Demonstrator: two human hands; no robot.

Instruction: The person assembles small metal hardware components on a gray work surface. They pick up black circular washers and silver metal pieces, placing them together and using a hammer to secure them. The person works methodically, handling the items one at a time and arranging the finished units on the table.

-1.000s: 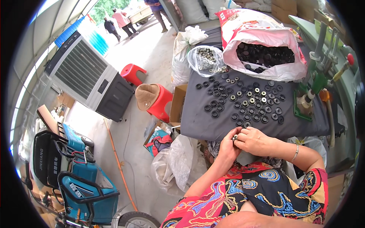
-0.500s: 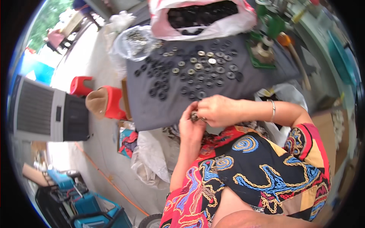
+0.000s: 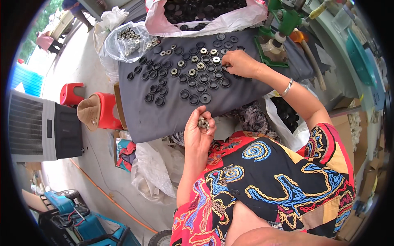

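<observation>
My left hand [image 3: 198, 133] is cupped, palm up, in front of the table's near edge. Its fingers curl round several small metal bearings [image 3: 202, 122]. Over the right part of the grey cloth-covered table [image 3: 164, 119], my right hand [image 3: 242, 64] reaches down with its fingers pinched together. Its fingertips are at a black ring among many others, and they hide what they hold, if anything. Black plastic rings [image 3: 205, 98] lie spread in loose rows. Several rings near the middle have a shiny metal bearing [image 3: 200, 66] seated in them.
At the back stands a white bag [image 3: 254, 14] full of black parts. A clear plastic bag [image 3: 111, 45] of small metal parts is at the back left. A green hand press [image 3: 283, 63] and a hammer [image 3: 314, 61] lie right. Red stools [image 3: 110, 110] stand left.
My right hand has left my left palm and moved up and away to the rings on the table. My left hand now shows the bearings in its curled fingers. The view has shifted slightly.
</observation>
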